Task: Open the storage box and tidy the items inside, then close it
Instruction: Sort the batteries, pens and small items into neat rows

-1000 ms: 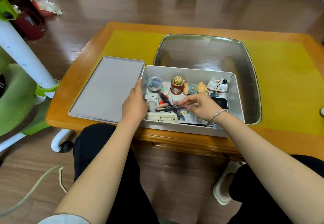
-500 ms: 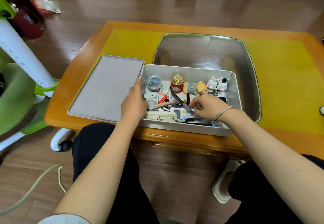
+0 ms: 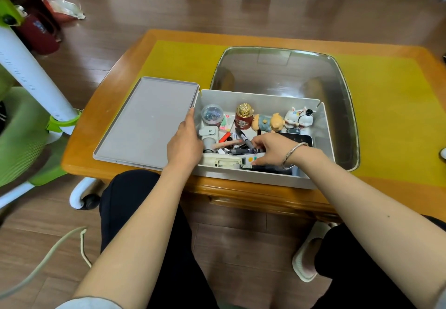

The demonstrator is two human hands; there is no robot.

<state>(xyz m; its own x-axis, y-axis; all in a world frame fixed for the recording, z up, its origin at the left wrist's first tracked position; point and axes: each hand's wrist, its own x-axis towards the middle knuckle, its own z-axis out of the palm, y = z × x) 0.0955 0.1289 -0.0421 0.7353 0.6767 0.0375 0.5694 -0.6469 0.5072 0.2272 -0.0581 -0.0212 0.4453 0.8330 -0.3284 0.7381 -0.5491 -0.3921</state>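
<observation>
The grey storage box [image 3: 323, 137] stands open at the table's front edge, and its lid [image 3: 149, 120] lies flat on its left. My left hand [image 3: 185, 144] grips the box's left wall. My right hand [image 3: 272, 149] is inside the box, fingers closed on the end of a black marker [image 3: 242, 136], above a white remote [image 3: 246, 161]. Along the back wall stand a clear tub of clips [image 3: 212, 114], a red jar with a gold top [image 3: 244, 117], a pig figurine [image 3: 268, 122] and white rabbit figurines [image 3: 299, 117]. A black screen [image 3: 299, 138] lies at the right.
A large glass-like inset [image 3: 284, 72] in the wooden table lies behind the box, with a yellow mat [image 3: 391, 105] around it. A green and white chair [image 3: 21, 125] stands at the left. A cable [image 3: 48, 250] and a slipper [image 3: 306, 262] are on the floor.
My right hand has moved the black pens around inside the box and now sits lower, by the near wall. The left hand has stayed on the left wall.
</observation>
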